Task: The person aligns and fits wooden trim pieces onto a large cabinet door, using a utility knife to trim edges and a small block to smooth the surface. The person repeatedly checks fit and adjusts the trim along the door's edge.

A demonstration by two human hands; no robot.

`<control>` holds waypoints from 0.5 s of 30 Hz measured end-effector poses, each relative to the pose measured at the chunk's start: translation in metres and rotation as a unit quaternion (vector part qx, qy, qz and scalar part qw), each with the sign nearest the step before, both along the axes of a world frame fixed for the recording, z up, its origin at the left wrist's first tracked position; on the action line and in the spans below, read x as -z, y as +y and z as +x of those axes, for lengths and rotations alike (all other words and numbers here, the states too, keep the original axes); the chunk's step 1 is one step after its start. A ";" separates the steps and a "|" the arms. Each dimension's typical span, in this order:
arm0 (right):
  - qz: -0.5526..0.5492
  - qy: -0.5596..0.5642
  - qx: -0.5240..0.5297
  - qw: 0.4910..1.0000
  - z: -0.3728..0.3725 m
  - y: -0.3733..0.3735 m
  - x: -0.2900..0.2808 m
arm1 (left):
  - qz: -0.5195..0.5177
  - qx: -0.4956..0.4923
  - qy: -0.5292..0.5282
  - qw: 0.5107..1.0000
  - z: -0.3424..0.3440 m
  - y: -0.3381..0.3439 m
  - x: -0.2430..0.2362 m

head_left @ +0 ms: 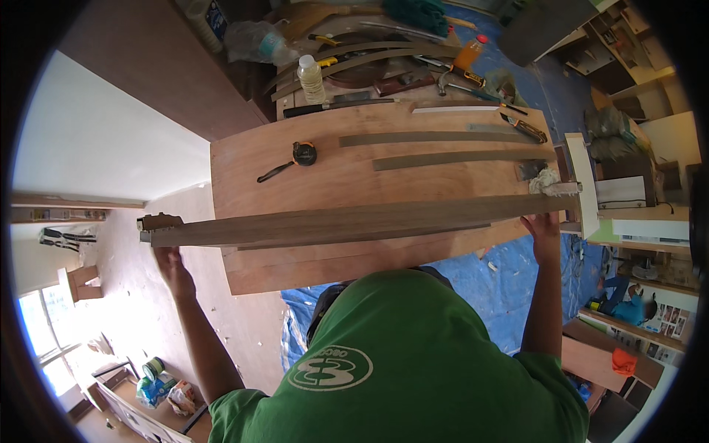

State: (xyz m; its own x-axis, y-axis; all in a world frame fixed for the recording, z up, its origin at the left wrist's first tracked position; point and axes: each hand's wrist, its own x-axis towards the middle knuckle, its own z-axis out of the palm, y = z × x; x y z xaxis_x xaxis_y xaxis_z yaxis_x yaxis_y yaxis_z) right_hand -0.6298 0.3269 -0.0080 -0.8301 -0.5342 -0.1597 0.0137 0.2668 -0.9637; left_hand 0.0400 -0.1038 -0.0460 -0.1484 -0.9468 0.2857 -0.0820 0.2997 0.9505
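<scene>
A long brown wooden board (332,221) stretches across a wide plywood sheet (273,277), its left end jutting past the sheet's edge. My left hand (174,272) grips the near edge close to that end, the fingertips partly hidden beneath it. At the board's far left tip is a small metal-and-wood piece (159,221). Toward the right end, my right hand (543,227) holds the near edge with its fingers bent against the wood. A crumpled whitish wad (545,181) lies just beyond the board, near my right hand.
On the plywood lie a tape measure (304,153), narrow wood strips (428,138) and a utility knife (526,128). Behind are a hammer (443,81), a clear bottle (311,81) and an orange bottle (473,54). Blue sheeting (502,277) covers floor. Another person (631,310) is far right.
</scene>
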 end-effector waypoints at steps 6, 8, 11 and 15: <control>-0.001 0.076 -0.014 0.997 -0.011 -0.018 0.009 | 0.108 0.005 -0.039 0.993 -0.016 -0.010 0.057; 0.002 0.091 -0.022 0.996 -0.014 -0.039 0.005 | 0.091 -0.015 -0.089 0.992 -0.031 -0.021 0.043; 0.053 0.090 -0.001 0.995 -0.020 -0.066 -0.011 | 0.118 -0.052 -0.188 0.974 -0.045 -0.028 0.018; 0.042 0.073 -0.010 0.996 -0.026 -0.078 -0.016 | 0.180 -0.097 -0.308 0.929 -0.054 -0.027 -0.010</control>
State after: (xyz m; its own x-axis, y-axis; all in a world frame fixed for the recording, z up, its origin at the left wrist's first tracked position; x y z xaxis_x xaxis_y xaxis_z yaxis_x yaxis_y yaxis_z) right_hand -0.6559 0.2487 0.0077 -0.8376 -0.5401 -0.0827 -0.1313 0.3459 -0.9290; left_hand -0.0142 -0.1310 -0.0363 0.0040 -0.9904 -0.1382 -0.6634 -0.1061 0.7407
